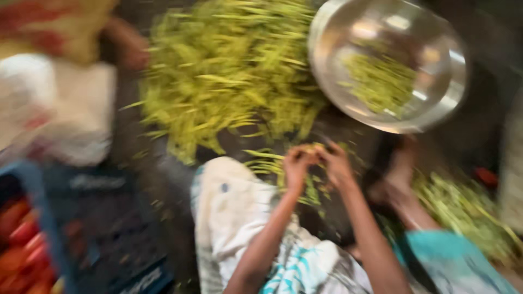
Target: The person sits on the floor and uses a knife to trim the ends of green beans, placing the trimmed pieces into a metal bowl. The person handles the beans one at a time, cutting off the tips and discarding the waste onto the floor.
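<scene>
At the far left, well away from the heap of green beans point(229, 71), a blue crate point(32, 218) holds red tomatoes point(19, 245). Above it lies a white sack point(60, 114), and another person's hand point(131, 49) reaches toward the heap's left edge. The heap itself spreads over the dark floor point(158, 179). Just below it, the left hand point(297, 163) and right hand point(335, 163) meet, fingers closed on a green bean point(311, 148) pinched between them (blur hides the finer detail). A pale cloth point(234, 212) covers the lap beneath. To the heap's right sits a steel bowl point(436, 109) holding cut bean pieces point(381, 81). Lower right, a second pile of scraps point(463, 207) lies beside a bare foot point(397, 174).
</scene>
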